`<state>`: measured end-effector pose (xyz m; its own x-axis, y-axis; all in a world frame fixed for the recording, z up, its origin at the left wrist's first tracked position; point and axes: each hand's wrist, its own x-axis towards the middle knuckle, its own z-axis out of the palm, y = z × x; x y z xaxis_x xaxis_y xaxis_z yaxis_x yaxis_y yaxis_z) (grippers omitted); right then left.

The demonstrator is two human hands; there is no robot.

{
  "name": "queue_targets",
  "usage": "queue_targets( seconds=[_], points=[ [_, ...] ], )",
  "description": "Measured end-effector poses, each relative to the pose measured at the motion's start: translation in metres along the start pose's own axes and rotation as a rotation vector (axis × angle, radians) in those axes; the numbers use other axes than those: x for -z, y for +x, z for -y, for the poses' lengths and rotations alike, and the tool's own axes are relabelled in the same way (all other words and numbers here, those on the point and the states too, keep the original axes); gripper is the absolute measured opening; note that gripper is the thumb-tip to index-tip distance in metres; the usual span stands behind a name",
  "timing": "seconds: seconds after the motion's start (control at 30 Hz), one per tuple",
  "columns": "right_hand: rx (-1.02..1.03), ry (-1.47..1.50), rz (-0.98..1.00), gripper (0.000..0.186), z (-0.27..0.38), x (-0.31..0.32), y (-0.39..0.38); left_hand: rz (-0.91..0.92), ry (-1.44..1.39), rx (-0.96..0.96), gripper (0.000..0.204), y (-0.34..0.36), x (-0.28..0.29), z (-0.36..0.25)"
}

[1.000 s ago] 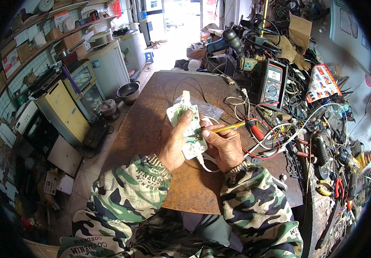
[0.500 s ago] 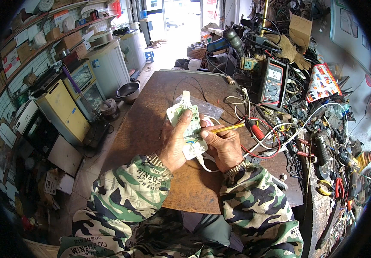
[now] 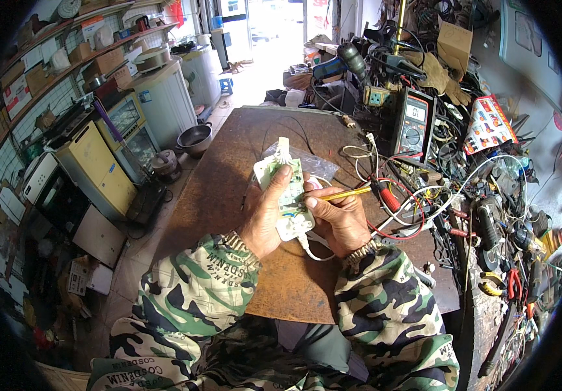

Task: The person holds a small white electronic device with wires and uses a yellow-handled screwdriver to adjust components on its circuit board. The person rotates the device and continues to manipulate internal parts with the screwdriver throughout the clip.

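Note:
My left hand (image 3: 263, 218) holds an opened white plastic device (image 3: 296, 228) above the table, its thumb lying across the green circuit board (image 3: 291, 189) inside. White wires and a pale connector stick out at the device's far end. A white cable (image 3: 304, 246) leaves the near end. My right hand (image 3: 339, 221), fingers pinched, grips a slim yellow hand tool (image 3: 343, 194) beside the board's right edge. Its working tip is hard to make out among the fingers and the board.
Beneath my hands stretches a worn brown table (image 3: 209, 176), with a clear plastic bag (image 3: 320, 167) behind the device. To the right lie a multimeter (image 3: 414, 124), red probe (image 3: 390, 199), tangled cables and pliers (image 3: 514, 285). A dark pan (image 3: 195, 138) stands left of the table.
My right hand has shifted very slightly to the right with the yellow tool. The left hand and the device stay nearly where they were.

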<state>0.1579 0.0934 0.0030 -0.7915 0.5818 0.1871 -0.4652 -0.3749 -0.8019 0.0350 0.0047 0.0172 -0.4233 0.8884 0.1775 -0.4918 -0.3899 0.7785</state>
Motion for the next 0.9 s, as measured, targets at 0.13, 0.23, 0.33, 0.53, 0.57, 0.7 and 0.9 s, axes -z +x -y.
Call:
queue_targets(
  seconds=[0.13,0.23,0.33,0.53,0.57,0.7,0.9],
  points=[
    [0.012,0.101,0.034,0.008,0.006,0.009,0.004,-0.014,0.016,-0.038,0.048,0.007,0.007,0.002],
    [0.063,0.047,-0.036,0.008,0.006,0.007,0.005,-0.058,-0.068,-0.036,0.06,0.007,0.002,0.001],
    [0.09,0.067,0.005,0.009,0.006,0.006,0.005,0.068,-0.115,-0.015,0.061,0.005,0.006,-0.003],
    [0.025,0.133,-0.005,0.008,0.02,0.006,0.003,-0.018,-0.095,0.015,0.065,0.001,-0.005,-0.004],
    [0.029,0.113,0.0,0.009,0.02,0.006,0.004,-0.005,-0.091,0.022,0.065,0.003,-0.003,-0.002],
    [0.025,0.02,-0.005,0.012,0.016,0.005,0.004,-0.011,-0.097,0.055,0.065,0.002,-0.003,-0.002],
    [0.026,0.071,0.029,0.009,0.01,0.01,0.006,0.0,-0.055,0.041,0.065,0.001,-0.002,-0.002]
  ],
)
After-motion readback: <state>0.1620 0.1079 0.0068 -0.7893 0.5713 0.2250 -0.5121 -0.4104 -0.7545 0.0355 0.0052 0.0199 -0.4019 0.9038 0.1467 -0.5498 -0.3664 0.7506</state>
